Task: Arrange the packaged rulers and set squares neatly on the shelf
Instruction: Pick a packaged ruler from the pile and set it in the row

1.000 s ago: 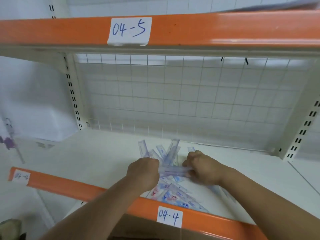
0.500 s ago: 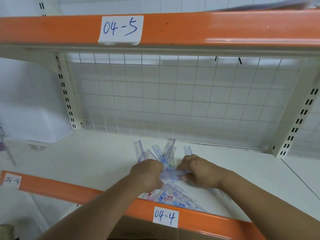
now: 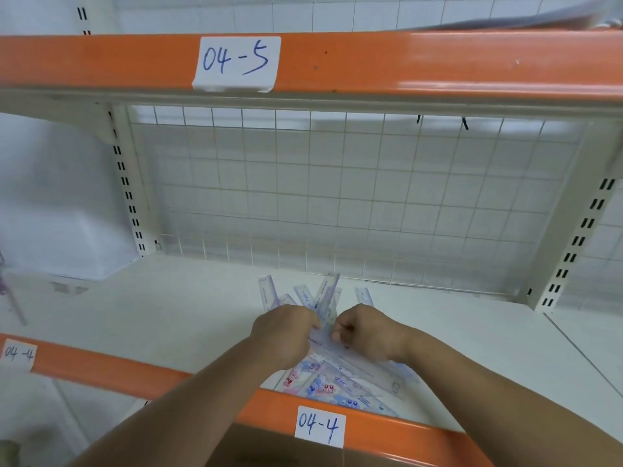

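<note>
A loose heap of clear packaged rulers (image 3: 315, 298) and set squares (image 3: 330, 387) with blue and pink print lies on the white shelf (image 3: 168, 315), near its front edge. My left hand (image 3: 285, 335) and my right hand (image 3: 367, 332) are both closed over the middle of the heap, knuckles almost touching. Between them they pinch one packaged ruler (image 3: 357, 364) that slants down to the right. Ruler ends fan out beyond my fingers toward the back. The parts of the packs under my hands are hidden.
An orange front rail (image 3: 387, 436) with a label "04-4" (image 3: 320, 428) edges the shelf. The upper orange beam (image 3: 404, 62) labelled "04-5" (image 3: 236, 62) hangs overhead. A wire grid (image 3: 337, 203) backs the shelf; slotted uprights (image 3: 129, 197) stand at both sides.
My hands have drawn closer together over the heap. The ruler held between them has turned from level to slanting down to the right. The camera has shifted slightly.
</note>
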Tool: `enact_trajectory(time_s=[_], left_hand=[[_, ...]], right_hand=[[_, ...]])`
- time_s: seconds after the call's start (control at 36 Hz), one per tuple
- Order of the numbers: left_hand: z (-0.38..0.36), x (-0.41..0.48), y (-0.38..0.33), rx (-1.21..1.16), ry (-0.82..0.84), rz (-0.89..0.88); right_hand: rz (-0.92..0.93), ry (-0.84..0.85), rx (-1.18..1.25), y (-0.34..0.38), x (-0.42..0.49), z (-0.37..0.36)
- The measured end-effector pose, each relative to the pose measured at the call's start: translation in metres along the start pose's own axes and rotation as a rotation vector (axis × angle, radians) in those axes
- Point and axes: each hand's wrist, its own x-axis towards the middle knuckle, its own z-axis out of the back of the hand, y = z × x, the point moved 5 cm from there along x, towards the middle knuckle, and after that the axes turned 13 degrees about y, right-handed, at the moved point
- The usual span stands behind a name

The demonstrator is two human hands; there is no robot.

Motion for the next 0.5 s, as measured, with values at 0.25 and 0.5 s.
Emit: enact_trajectory(time_s=[0.25,0.5], left_hand=[[0.001,-0.002,-0.001,0.038,0.030,0.081],[0.000,-0.006,-0.025,0.026,0.069,0.027]], right_hand=[[-0.287,-0.071,0.488,-0.030,-0.010,0.013],[-0.407,-0.070,0.498,-0.039,0.001,0.009]])
